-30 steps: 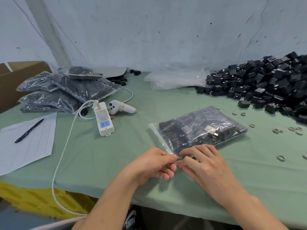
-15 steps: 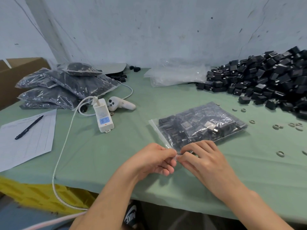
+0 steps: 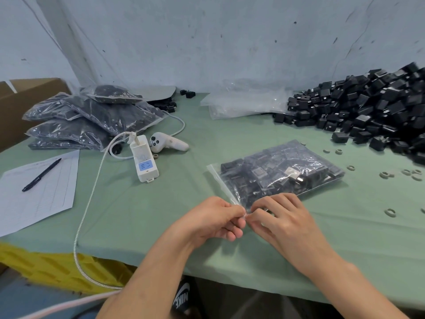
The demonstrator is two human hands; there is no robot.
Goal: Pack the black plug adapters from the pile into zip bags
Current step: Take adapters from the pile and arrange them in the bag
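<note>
A clear zip bag [image 3: 278,173] full of black plug adapters lies flat on the green table [image 3: 142,215] in front of me. My left hand [image 3: 213,218] and my right hand [image 3: 280,217] meet at the bag's near corner, and both pinch the zip strip there between thumb and fingers. A big pile of loose black adapters [image 3: 372,111] fills the table's far right. Several filled bags [image 3: 89,118] are stacked at the far left.
Empty clear bags [image 3: 243,104] lie at the back centre. A white power strip [image 3: 145,161] with a braided cable, a white controller [image 3: 167,143], a paper sheet [image 3: 39,192] with a pen, small rings [image 3: 388,174] and a cardboard box [image 3: 20,104] sit around.
Both hands stay pinched at the bag's near corner; they shifted only slightly along the zip strip. The bag has not moved on the table.
</note>
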